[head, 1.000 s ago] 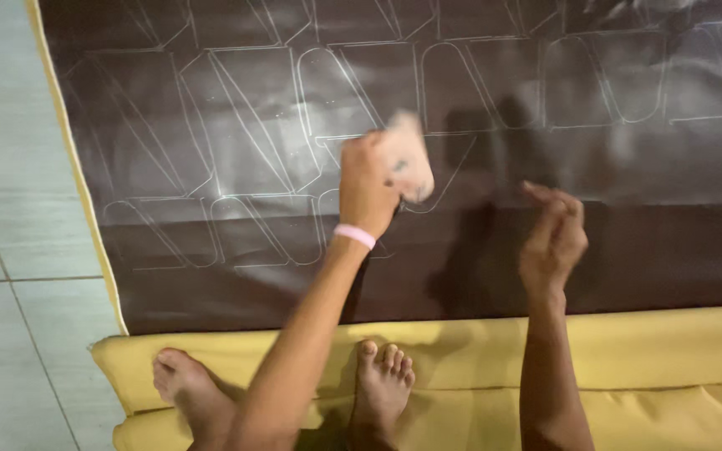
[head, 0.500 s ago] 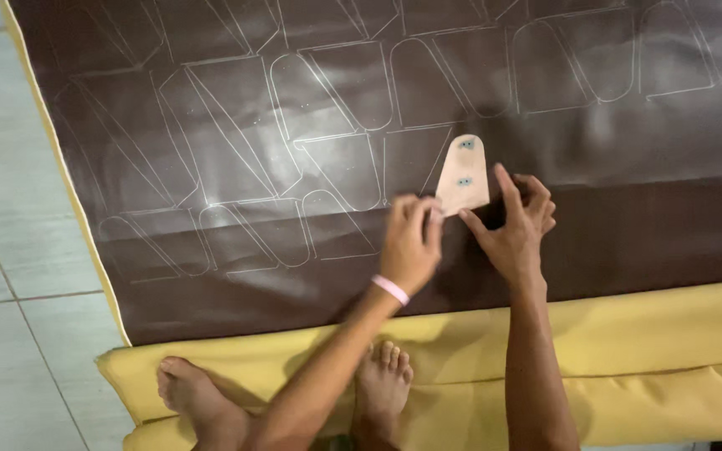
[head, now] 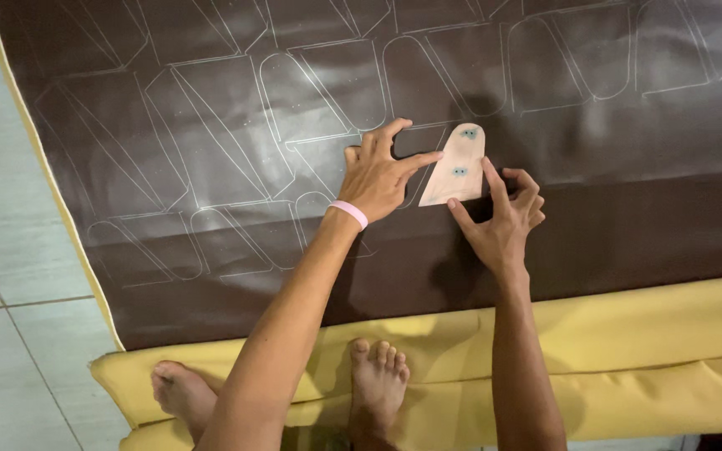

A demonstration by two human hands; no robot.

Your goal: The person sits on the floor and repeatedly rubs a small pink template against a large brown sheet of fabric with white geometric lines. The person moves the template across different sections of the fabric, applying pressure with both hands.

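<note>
Tan card template (head: 456, 171), likely light, thin and stiff, lies flat on the brown sheet (head: 211, 100), pinned by the spread left hand (head: 378, 175) and right hand (head: 503, 221) fingertips at its edges.

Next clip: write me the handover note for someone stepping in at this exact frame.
Left hand: flat on the brown sheet, fingertips pinning the template at its left edge.
Right hand: steadies the template's lower right edge, holds nothing else.
Done: many pale outlines already traced across the sheet, which lies over yellow fabric.
Left: no outline visible around the template here; no marker in view.
</note>
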